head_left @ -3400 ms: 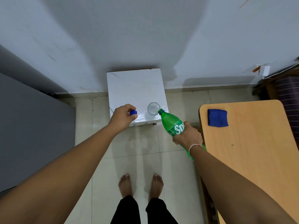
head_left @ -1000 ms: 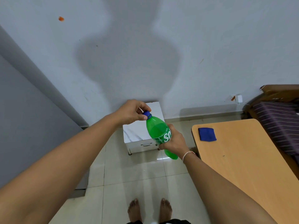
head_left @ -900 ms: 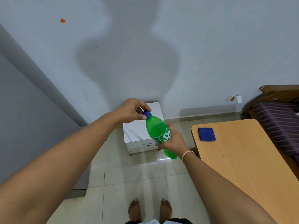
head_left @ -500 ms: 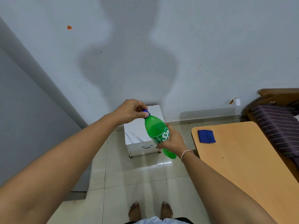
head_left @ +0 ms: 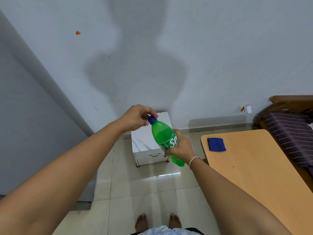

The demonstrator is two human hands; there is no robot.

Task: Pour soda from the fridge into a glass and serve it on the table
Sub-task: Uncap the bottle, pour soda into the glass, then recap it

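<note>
A green soda bottle [head_left: 163, 135] is held tilted in the air above the floor, in front of a small white cabinet [head_left: 144, 146]. My right hand [head_left: 180, 146] grips the bottle around its label. My left hand [head_left: 136, 118] pinches the blue cap [head_left: 152, 119] that sits on the bottle's neck. The glass is hidden from view; bottle and hands cover most of the cabinet top.
A wooden table [head_left: 254, 167] stands at the right with a blue cloth [head_left: 216, 144] near its far corner. A grey fridge side [head_left: 25, 133] fills the left. A striped bed [head_left: 291, 133] is at far right. My bare feet [head_left: 158, 222] stand on the tiled floor.
The bottle went from pouring over the glass to being held up with the cap on its neck. Over the last second my left fingers have shifted around the cap.
</note>
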